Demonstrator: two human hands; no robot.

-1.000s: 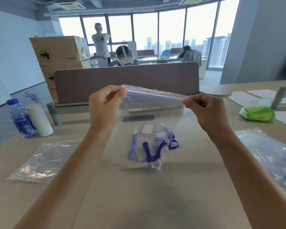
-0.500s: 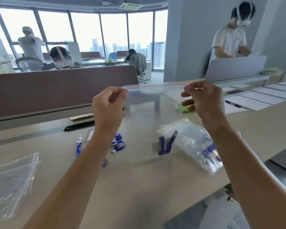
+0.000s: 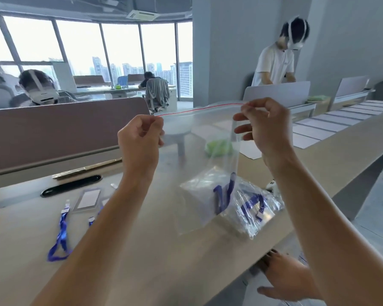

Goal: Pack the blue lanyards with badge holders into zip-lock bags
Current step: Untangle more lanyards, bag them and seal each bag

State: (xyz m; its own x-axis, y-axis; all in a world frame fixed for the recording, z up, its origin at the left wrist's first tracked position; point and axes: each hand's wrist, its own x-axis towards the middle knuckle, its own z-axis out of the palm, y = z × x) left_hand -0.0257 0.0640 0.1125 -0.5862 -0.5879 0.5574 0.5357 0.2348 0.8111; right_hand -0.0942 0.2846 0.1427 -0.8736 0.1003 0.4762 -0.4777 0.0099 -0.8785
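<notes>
Overhead, tall windows (image 3: 80, 45) were seen behind a brown partition (image 3: 53, 133). Below it, a pale bench (image 3: 153, 250) was spread with a blue lanyard (image 3: 61, 237) and a filled bag (image 3: 259, 206). Held up above it, a zip-lock bag (image 3: 199, 151) was pinched at its corners by the fingers of the left hand (image 3: 139, 140) and right hand (image 3: 265, 127).

Clear zip-lock bag (image 3: 199, 151), lanyard (image 3: 223, 198) inside

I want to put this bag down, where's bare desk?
Bare desk lies between the loose lanyards and the filled bags, under your held bag. Both those sides are crowded; papers fill the far right.
</notes>
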